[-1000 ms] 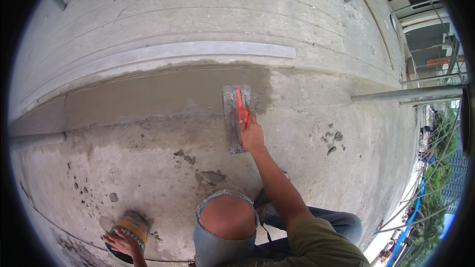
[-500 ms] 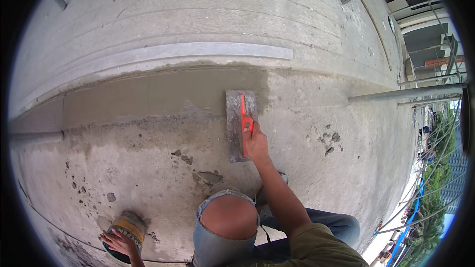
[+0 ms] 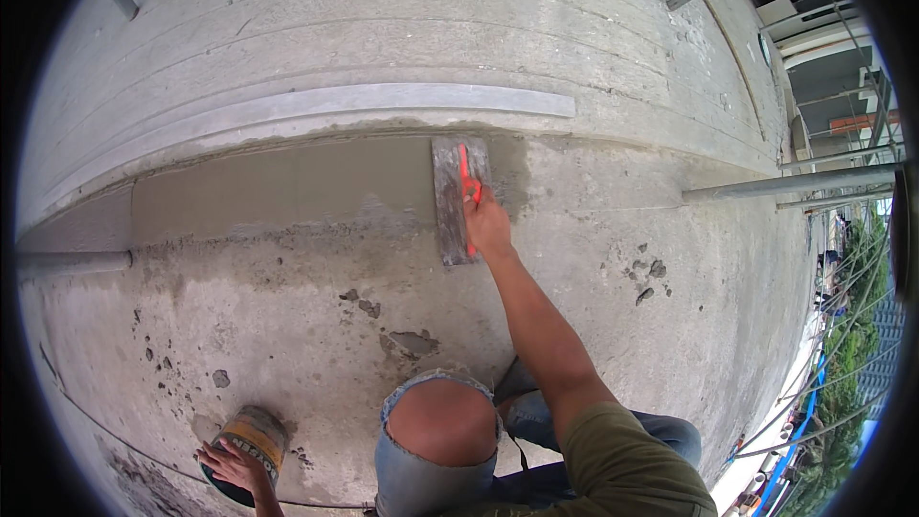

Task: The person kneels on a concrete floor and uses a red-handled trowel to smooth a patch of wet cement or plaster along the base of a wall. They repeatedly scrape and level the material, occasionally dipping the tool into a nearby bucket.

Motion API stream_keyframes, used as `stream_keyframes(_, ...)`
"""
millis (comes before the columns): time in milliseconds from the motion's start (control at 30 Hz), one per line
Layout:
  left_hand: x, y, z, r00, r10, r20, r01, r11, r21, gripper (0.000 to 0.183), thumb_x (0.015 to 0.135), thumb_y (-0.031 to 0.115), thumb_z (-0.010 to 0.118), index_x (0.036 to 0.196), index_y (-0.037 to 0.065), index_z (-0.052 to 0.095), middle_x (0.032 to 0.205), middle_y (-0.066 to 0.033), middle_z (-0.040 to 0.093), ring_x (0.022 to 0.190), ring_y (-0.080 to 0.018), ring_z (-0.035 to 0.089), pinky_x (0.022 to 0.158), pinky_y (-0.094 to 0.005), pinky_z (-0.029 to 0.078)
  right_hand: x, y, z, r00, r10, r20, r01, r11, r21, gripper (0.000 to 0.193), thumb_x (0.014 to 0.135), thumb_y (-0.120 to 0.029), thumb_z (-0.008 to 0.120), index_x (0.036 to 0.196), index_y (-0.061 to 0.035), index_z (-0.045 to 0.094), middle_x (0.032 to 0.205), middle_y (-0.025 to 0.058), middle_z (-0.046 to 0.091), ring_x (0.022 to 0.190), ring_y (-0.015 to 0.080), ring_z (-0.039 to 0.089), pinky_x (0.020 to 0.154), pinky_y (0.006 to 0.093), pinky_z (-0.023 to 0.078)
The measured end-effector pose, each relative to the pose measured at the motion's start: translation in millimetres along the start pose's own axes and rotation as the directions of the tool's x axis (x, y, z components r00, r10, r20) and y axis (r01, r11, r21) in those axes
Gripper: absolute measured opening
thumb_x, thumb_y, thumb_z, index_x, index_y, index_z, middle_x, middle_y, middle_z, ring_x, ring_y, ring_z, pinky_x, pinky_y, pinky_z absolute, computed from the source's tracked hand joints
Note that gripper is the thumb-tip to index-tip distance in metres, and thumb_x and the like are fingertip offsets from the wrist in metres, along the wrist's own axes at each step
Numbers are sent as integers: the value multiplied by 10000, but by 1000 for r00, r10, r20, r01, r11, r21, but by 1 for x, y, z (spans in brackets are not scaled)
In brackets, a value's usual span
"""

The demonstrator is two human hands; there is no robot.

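Note:
My right hand (image 3: 489, 223) is closed round the red handle of a plastering trowel (image 3: 450, 199). Its rectangular, mortar-stained blade lies over the right end of a strip of wet grey mortar (image 3: 278, 187), which runs left along the foot of the wall. Down at the lower left, my left hand (image 3: 235, 466) rests over the rim of a round bucket (image 3: 260, 429) with a yellow and dark label. Its fingers are stretched out and spread. What is inside the bucket cannot be made out.
A long pale straightedge bar (image 3: 402, 96) lies just beyond the mortar strip. Metal pipes (image 3: 785, 184) stick out at the right and left. Mortar crumbs (image 3: 414, 343) are scattered on the concrete. My bent knee (image 3: 442, 421) is close in front. Scaffolding and greenery show at the far right.
My right hand has slid the trowel away from me, toward the wall, so its blade now covers the mortar strip's right end. My left hand stays at the bucket.

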State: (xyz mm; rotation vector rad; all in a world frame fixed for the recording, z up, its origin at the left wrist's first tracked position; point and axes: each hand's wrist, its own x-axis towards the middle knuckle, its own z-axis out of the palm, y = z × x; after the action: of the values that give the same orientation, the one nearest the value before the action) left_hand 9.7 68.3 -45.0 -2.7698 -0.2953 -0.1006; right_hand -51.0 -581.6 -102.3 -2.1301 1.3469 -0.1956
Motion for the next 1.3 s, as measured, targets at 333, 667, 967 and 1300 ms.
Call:
stream_keyframes(333,0,3,-3,1000,0,-26,1,1000,18,699,955,583,204,1400,61,337,1456,-184,274,1324,-348,313,1021,-536,270,9,2,11,1000,24,20,-22,996,-82,342,901,-283,492,1110,-13,497,862,299,621,838,481,590,752,539,469)
stream_keyframes(667,0,0,0,1000,-10,-14,11,999,31,716,950,595,188,1399,59,343,1461,-181,271,1316,-344,328,1021,-534,272,-7,2,8,1000,5,31,-3,997,-78,389,893,-266,505,1212,-46,462,883,281,628,824,477,590,742,538,469)
stream_keyframes(967,2,-1,3,999,20,-43,-18,999,52,706,958,580,191,1395,46,344,1444,-185,291,1298,-350,348,1001,-534,293,-76,18,-5,996,62,68,-61,998,-12,514,894,-238,500,1367,-107,346,881,283,622,821,487,581,723,542,463)
stream_keyframes(1300,0,-11,10,995,39,-95,-36,999,32,680,962,570,202,1395,64,340,1448,-164,286,1299,-346,347,997,-549,293,-166,34,-43,994,91,62,-94,994,49,409,911,-257,484,1258,-43,441,900,278,622,834,490,579,711,522,464)
